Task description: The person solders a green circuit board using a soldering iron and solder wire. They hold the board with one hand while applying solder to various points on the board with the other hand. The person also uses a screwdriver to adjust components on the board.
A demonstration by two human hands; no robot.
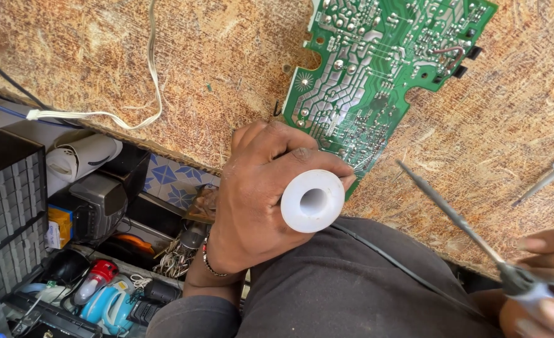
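My left hand (255, 194) grips a white plastic spool with a hollow core (312, 201), held end-on just in front of the lower corner of a green circuit board (377, 69) that lies solder side up on the worn wooden bench (214, 62). At the lower right, my right hand (543, 285) holds a thin tool with a long dark metal shaft (449, 213), its tip pointing up-left toward the board and stopping short of it. A thin black cord (402, 269) runs across my dark trousers.
A white wire (133, 119) loops over the bench's left part. A clear-handled screwdriver (549, 178) lies at the right edge. Below the bench on the left, cluttered floor space holds a black parts drawer cabinet (8, 200), a grey box (101, 203), and small appliances (105, 303).
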